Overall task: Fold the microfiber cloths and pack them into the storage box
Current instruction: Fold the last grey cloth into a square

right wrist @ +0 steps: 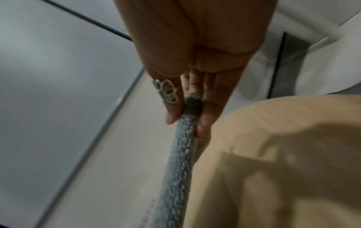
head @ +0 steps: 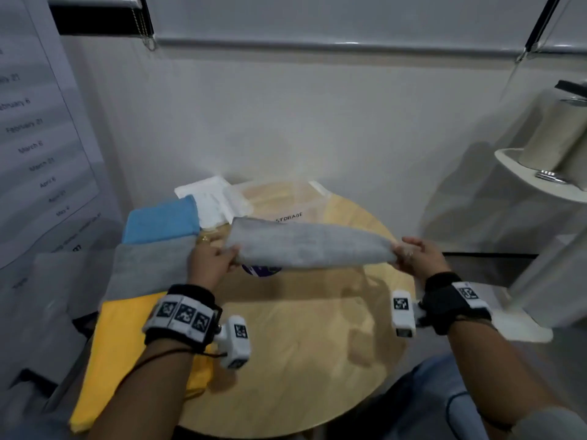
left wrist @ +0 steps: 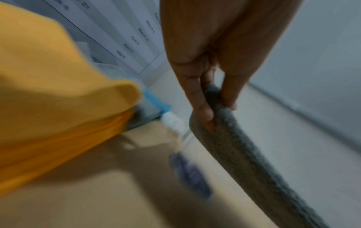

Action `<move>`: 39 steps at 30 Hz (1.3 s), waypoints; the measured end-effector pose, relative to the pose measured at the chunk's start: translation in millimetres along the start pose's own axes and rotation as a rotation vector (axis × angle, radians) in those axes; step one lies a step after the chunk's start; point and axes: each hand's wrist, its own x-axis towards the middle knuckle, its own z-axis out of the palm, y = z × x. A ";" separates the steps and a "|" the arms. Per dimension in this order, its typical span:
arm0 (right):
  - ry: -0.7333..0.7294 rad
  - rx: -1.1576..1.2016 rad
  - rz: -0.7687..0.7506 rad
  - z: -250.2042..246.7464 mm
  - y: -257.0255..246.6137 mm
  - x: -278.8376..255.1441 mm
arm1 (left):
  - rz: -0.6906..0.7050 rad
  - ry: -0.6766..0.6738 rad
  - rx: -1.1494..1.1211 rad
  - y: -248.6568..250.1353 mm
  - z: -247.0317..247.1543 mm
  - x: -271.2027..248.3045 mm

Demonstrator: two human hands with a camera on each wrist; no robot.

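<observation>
— Pinched at both ends: the left hand (head: 211,260) nips one end of the folded grey cloth (head: 309,246) between thumb and fingers, and the right hand (head: 414,254) pinches the other, a ring (right wrist: 166,91) showing on its thumb. So the cloth hangs stretched between them, above the round wooden table (head: 301,338).

— What lies around it?

— On the left side of the table sits a row of cloths: a yellow cloth (head: 124,347) nearest, a second grey cloth (head: 149,268) beyond it, then a blue cloth (head: 162,222). A white lid (head: 211,200) rests behind the blue one. The clear storage box (head: 286,201) stands at the table's far edge, just behind the held cloth, which covers its lower front.

— Anything hard to read?

— Under the cloth a purple-and-white round patch (head: 260,270) peeks out; what it is I cannot tell. The box is labelled "STORAGE", but what it holds is not clear. Both wrist views are blurred — the left one shows little beyond fingers (left wrist: 197,95), cloth edge and the yellow fabric.

— And the room?

— Pale walls close behind the table, a printed schedule of dates (head: 35,134) on the left wall, and a white shelf (head: 540,176) with a cream cylinder at right.
</observation>
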 end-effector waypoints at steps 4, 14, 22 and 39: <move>-0.037 -0.430 0.326 -26.5 97.9 -8.0 | -0.094 -0.163 0.476 -83.3 26.1 -40.2; -0.060 -0.840 0.344 -29.2 123.4 -4.7 | -0.290 -0.246 0.716 -111.3 35.4 -44.3; -0.027 -1.013 0.335 -32.3 120.3 -13.3 | -0.258 -0.168 0.806 -106.5 39.9 -51.4; -0.540 -1.532 0.009 20.6 150.1 -39.6 | -0.095 -0.915 1.134 -109.1 80.0 -85.4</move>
